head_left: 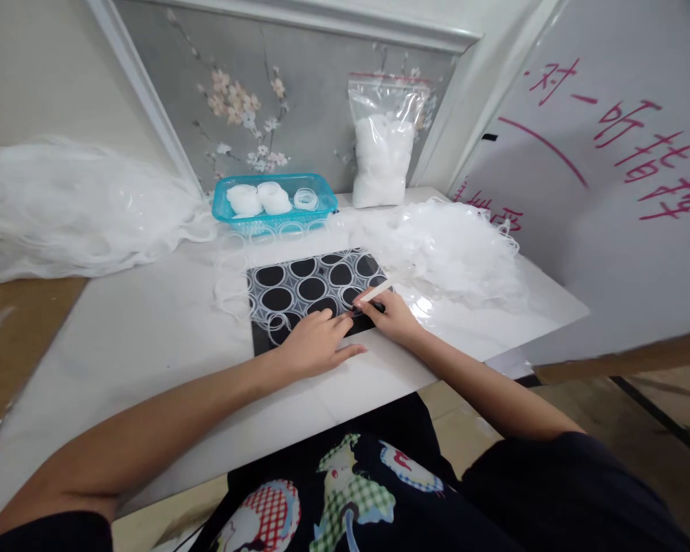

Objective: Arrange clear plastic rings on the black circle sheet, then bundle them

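Stick (378, 290) down on the ring sheet (327, 287)

My right hand (392, 313) is closed round it, tip low! The sheet lies on my black board (261, 343); my left hand (313, 345) is half open, thumb apart, fingers over its near side, gripping nothing I can see. I'd press gently, fingertips clear of that tip.

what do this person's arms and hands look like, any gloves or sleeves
No gloves: the left hand and right hand are bare. Forearms are bare too, with no watch or bracelet showing. The short left sleeve and right sleeve are very dark, near black.
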### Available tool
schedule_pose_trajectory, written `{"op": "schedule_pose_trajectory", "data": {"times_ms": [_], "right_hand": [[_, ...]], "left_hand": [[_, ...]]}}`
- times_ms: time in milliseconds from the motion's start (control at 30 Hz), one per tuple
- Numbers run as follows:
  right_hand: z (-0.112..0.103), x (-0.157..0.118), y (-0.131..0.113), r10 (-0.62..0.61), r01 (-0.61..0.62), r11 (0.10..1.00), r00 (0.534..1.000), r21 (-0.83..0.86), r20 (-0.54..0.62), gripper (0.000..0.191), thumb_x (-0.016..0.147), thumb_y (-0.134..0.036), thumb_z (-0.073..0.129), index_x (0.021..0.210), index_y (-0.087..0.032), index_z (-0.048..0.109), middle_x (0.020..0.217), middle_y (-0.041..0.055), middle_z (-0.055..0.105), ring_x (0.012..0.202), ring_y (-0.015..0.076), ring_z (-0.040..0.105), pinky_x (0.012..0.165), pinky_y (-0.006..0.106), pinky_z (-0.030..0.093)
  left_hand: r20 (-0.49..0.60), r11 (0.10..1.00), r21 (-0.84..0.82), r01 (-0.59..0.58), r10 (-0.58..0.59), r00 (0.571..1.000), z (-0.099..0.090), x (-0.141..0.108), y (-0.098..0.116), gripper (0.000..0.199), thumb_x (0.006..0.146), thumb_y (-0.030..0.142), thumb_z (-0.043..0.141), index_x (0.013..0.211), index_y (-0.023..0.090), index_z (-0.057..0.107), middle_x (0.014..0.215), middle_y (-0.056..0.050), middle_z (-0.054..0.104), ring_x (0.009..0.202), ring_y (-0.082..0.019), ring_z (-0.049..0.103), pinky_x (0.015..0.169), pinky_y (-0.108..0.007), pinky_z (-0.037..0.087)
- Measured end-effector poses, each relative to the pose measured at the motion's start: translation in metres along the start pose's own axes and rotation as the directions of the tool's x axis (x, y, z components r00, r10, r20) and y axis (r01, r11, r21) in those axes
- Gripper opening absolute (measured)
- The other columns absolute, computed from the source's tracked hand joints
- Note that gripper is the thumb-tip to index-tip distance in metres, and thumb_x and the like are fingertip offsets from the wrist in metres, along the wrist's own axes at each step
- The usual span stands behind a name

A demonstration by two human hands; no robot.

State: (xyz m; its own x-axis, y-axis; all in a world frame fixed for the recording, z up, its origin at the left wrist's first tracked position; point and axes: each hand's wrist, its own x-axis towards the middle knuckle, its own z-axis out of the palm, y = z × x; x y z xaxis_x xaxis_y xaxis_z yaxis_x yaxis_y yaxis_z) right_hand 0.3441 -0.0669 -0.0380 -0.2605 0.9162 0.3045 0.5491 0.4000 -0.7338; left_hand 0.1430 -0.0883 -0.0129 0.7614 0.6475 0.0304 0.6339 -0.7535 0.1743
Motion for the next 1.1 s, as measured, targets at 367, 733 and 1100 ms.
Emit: {"op": "schedule_pose_trajectory", "data": {"times_ms": [367,733,1100], "right_hand": [[0.009,-0.01,0.004,-0.353,0.365,0.76,0.927,-0.538,0.129,0.018,0.09,-0.018,0.053,0.093,-0.029,0.066,0.097,0.0001,0.074,0.124,0.0292,0.049,0.115,0.066,0.003],[-0.058,0.037,0.032,-0.117,0.03,0.968,0.93,-0.248,-0.347,0.028,0.093,-0.031,0.047,0.078,-0.02,0.068,0.096,0.0082,0.073,0.095,0.0247,0.064,0.089,0.042,0.049],[-0.036,0.008,0.036,0.149,-0.141,0.978,0.988,0.157,-0.043,0.03,0.088,-0.045,0.055,0.087,-0.019,0.069,0.091,0.0053,0.074,0.086,0.0222,0.068,0.079,0.033,0.053]], "left_hand": [[0.103,0.947,-0.28,0.154,-0.13,0.986,-0.01,0.001,-0.007,0.074,0.069,0.081,0.054,0.11,0.02,0.058,0.091,-0.008,0.06,0.091,-0.028,0.057,0.079,-0.037,0.045],[0.055,0.973,-0.214,0.084,-0.073,0.996,-0.017,0.009,-0.01,0.064,0.082,0.071,0.049,0.117,0.019,0.059,0.104,-0.01,0.064,0.088,-0.025,0.061,0.077,-0.036,0.047],[-0.017,0.993,0.101,-0.062,0.065,0.998,0.004,0.055,0.009,0.052,0.093,0.057,0.044,0.117,0.014,0.059,0.129,-0.015,0.059,0.105,-0.031,0.059,0.085,-0.042,0.047]]}}
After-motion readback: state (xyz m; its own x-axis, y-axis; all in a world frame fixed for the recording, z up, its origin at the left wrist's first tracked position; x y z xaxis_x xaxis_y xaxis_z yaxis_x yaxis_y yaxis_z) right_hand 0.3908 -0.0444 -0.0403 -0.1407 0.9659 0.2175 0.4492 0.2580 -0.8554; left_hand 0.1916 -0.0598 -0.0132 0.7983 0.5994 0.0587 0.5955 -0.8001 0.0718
